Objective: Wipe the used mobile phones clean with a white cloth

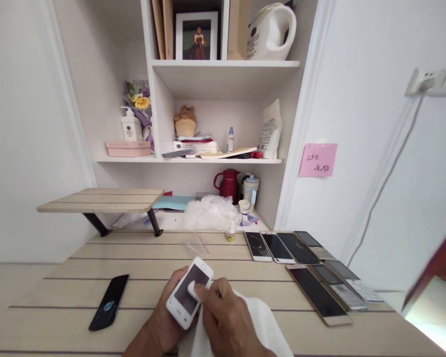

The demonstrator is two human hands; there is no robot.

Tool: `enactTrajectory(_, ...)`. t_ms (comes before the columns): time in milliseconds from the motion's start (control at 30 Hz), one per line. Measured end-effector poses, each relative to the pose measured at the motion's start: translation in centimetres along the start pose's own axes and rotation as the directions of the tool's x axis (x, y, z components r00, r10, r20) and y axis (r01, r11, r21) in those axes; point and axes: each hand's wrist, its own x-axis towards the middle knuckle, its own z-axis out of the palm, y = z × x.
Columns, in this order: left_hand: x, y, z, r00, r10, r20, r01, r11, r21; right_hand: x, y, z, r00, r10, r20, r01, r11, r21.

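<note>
Left hand (164, 313) grips white phone (181, 301); right hand (228, 315) pinches white cloth (262, 320) on its screen. Dark phone (110, 301) left of hands, more phones (318, 293) right, all on table (144, 265).

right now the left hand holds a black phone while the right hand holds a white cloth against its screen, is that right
Not quite: the phone is white, not black, around its dark screen, as the head view shows. The left hand does hold it while the right hand holds a white cloth against its screen.
</note>
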Motion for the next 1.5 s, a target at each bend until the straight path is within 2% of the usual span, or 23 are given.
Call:
enactTrajectory(67, 0.1, -0.1, -0.1, 1.000, 0.011, -0.017, -0.011, 0.999, 0.031, 0.0, 0.6, 0.1, 0.994, 0.080, -0.069, -0.081, 0.997, -0.011)
enactTrajectory(133, 0.1, -0.2, -0.2, 1.000, 0.008, -0.013, -0.008, 0.999, 0.031, -0.1, 0.7, 0.4, 0.995, 0.079, -0.067, -0.079, 0.997, 0.013)
enactTrajectory(267, 0.0, -0.2, -0.2, 0.997, -0.034, 0.069, 0.035, 0.999, -0.007, -0.4, -0.3, 0.9, 0.993, -0.108, 0.052, 0.106, 0.993, 0.046)
enactTrajectory(333, 0.0, -0.2, -0.2, 0.992, -0.069, 0.110, 0.070, 0.998, -0.008, -0.4, -0.5, 0.8, 0.989, -0.130, 0.069, 0.129, 0.991, 0.026)
enactTrajectory(433, -0.2, -0.4, -0.1, 0.990, -0.084, 0.118, 0.082, 0.996, 0.020, -0.2, 0.3, 0.4, 0.999, 0.001, -0.044, 0.000, 1.000, 0.031)
enactTrajectory(500, -0.5, -0.5, 0.0, 0.991, -0.084, 0.108, 0.079, 0.996, 0.044, 0.0, 1.1, 0.1, 0.986, 0.098, -0.131, -0.095, 0.995, 0.030)
enactTrajectory(633, -0.9, -0.5, 0.4, 0.985, -0.096, 0.143, 0.089, 0.994, 0.057, 0.0, 2.1, 0.1, 0.968, 0.194, -0.158, -0.196, 0.981, 0.006)
enactTrajectory(733, -1.0, -0.6, 0.3, 0.976, -0.093, 0.194, 0.082, 0.995, 0.063, 0.0, 1.9, 0.2, 0.969, 0.179, -0.171, -0.179, 0.984, 0.017)
enactTrajectory(833, -1.0, -1.0, 0.1, 0.978, -0.091, 0.189, 0.070, 0.991, 0.114, -0.1, 1.5, 0.3, 0.975, 0.095, -0.203, -0.089, 0.995, 0.040)
enactTrajectory(933, -1.1, -1.4, 0.0, 0.976, -0.090, 0.198, 0.061, 0.987, 0.152, -0.2, 1.5, 0.3, 0.983, 0.033, -0.183, -0.026, 0.999, 0.038)
enactTrajectory(1067, -0.9, -1.6, 0.0, 0.962, -0.095, 0.255, 0.056, 0.986, 0.156, 0.0, 2.0, 0.2, 0.970, 0.140, -0.200, -0.131, 0.990, 0.056)
enactTrajectory(1200, -0.9, -1.4, 0.0, 0.955, -0.084, 0.285, 0.027, 0.980, 0.196, 0.3, 2.3, -0.1, 0.948, 0.233, -0.215, -0.218, 0.971, 0.095)
enactTrajectory(1367, -1.5, -0.9, 0.7, 0.942, 0.019, 0.334, -0.133, 0.938, 0.321, 0.6, 1.4, -0.7, 0.971, 0.110, -0.215, -0.082, 0.987, 0.135)
enactTrajectory(1433, -1.6, -0.8, 0.8, 0.945, 0.042, 0.325, -0.162, 0.923, 0.350, 0.6, 1.3, -0.8, 0.971, 0.102, -0.217, -0.074, 0.988, 0.134)
enactTrajectory(1500, -1.6, -0.8, 0.8, 0.953, 0.031, 0.302, -0.139, 0.928, 0.344, 0.6, 1.5, -0.6, 0.971, 0.128, -0.204, -0.103, 0.986, 0.129)
